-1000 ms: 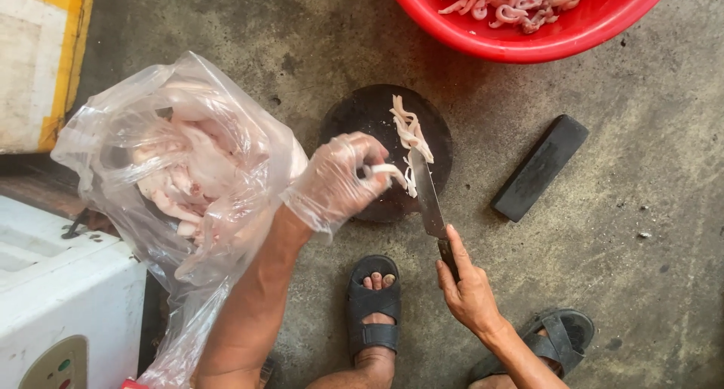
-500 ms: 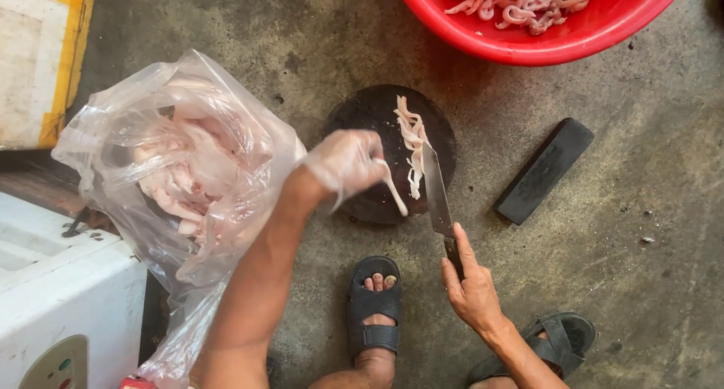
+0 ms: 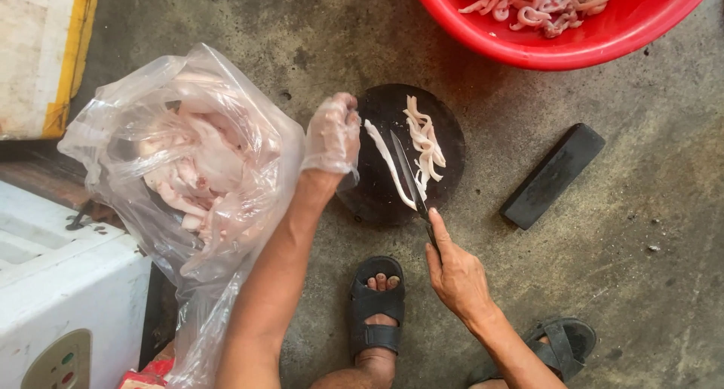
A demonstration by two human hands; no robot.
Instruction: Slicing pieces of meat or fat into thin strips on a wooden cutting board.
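on the round dark chopping board (image 3: 377, 196), gloved left hand (image 3: 332, 136) pins a pale meat strip's (image 3: 388, 162) end; right hand (image 3: 456, 276) clasps a slim steel knife (image 3: 411, 181), slitting lengthwise.

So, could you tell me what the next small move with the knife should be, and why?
Probably draw the knife on down the long strip to finish the slit. The right hand has the blade lying along the strip on the round board, and the gloved left hand pins the strip's far end.
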